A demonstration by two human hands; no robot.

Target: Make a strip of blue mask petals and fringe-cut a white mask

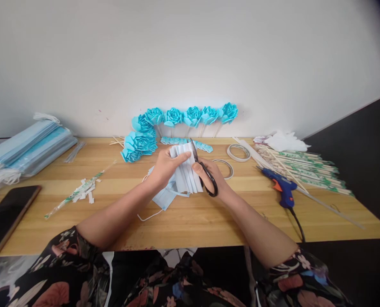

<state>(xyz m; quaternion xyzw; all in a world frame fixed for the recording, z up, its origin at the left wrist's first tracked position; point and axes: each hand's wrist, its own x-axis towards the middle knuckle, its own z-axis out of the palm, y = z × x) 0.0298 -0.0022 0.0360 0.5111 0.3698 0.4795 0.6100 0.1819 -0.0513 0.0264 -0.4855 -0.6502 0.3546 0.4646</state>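
Note:
My left hand (168,167) grips a pleated, pale blue face mask (187,172), thumb on top, above the middle of the table. Black-handled scissors (213,181) are in my right hand (213,172), their blades pointing away from me along the mask's right edge. Whether the blades are cutting into it, I cannot tell. Below the held mask lie more light blue mask pieces (164,199) with a white ear loop (149,216). A row of folded blue petals (173,141) rests just beyond my hands.
Several blue flowers (192,116) on sticks lean along the wall. Stacked masks (30,145), a phone (10,215) and white scraps (89,192) lie left. To the right are tape rolls (239,152), a blue glue gun (282,187) with cord, and wrapped chopsticks (317,170).

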